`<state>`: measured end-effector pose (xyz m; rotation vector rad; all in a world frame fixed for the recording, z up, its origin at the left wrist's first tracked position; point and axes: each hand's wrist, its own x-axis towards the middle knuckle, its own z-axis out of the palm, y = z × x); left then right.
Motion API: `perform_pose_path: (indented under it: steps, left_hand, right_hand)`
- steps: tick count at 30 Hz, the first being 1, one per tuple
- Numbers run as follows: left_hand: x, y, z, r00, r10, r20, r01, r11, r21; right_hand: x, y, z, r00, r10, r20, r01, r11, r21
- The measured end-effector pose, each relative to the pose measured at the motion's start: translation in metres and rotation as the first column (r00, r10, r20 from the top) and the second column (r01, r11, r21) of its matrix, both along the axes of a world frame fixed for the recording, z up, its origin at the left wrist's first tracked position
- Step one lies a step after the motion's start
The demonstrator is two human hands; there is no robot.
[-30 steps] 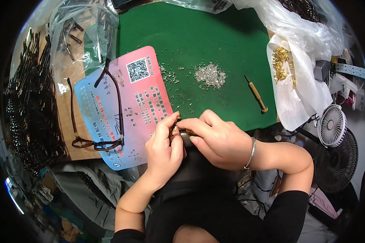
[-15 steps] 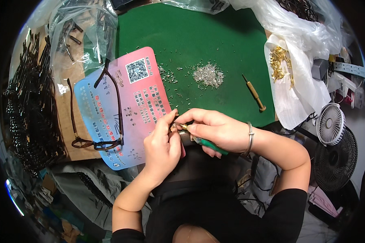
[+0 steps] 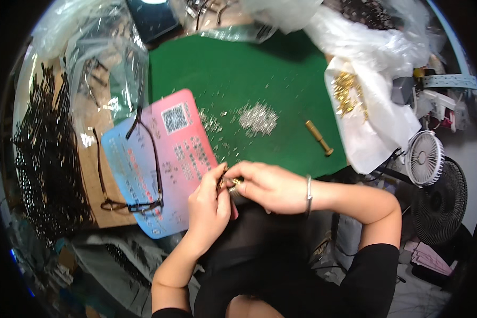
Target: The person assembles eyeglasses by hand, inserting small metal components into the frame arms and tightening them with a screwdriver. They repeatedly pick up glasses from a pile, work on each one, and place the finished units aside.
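My left hand (image 3: pixel 211 204) pinches a small dark piece (image 3: pixel 222 174), perhaps part of a glasses frame, between thumb and fingertips. Right against it, my right hand (image 3: pixel 267 188) is closed on a screwdriver whose gold-coloured collar (image 3: pixel 236 181) shows at the fingertips; its handle is hidden in the palm. Both hands meet over the near edge of the green mat (image 3: pixel 206 58). To their left, a dark pair of glasses (image 3: pixel 158 159) lies with its temples spread, partly on a pink-and-blue printed sheet (image 3: pixel 188 153).
Small silvery screws (image 3: pixel 258 118) form a pile on the mat, others scattered around. A brass screwdriver (image 3: pixel 319 139) lies to the right. Gold-coloured parts (image 3: pixel 347 93) rest on white plastic (image 3: pixel 373 132). Dark temples (image 3: pixel 50 159) crowd the far left; a white fan (image 3: pixel 425 158) stands right.
The whole view has shifted, so the table things appear lower. My hands stay together at the mat's near edge. The green handle that stuck out under my right hand is now hidden.
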<state>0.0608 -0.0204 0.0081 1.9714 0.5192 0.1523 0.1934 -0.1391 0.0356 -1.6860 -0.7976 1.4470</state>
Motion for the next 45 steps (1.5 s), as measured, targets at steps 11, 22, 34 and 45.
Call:
perform_pose_path:
  steps: [11, 22, 34, 45]
  left_hand:
    - [0.013, 0.044, -0.014, 0.891, -0.274, 0.362, 0.192, 0.95, 0.245]
    - [-0.026, 0.048, 0.015, 0.978, -0.007, 0.21, 0.172, 0.602, -0.78]
    - [-0.015, 0.037, 0.008, 0.971, -0.005, 0.239, 0.201, 0.558, -0.805]
    - [-0.016, 0.029, 0.017, 0.998, 0.059, 0.005, -0.05, 0.886, -0.461]
  right_hand:
    - [0.017, -0.028, 0.0, 0.917, 0.021, 0.399, -0.039, 0.999, 0.037]
    - [0.255, -0.031, 0.049, 0.009, -0.112, 0.994, 0.582, 0.808, 0.086]
    - [0.304, -0.031, 0.01, 0.168, 0.023, 0.986, 0.606, 0.786, -0.121]
    - [0.176, -0.033, 0.011, 0.078, -0.157, 0.984, 0.423, 0.899, 0.11]
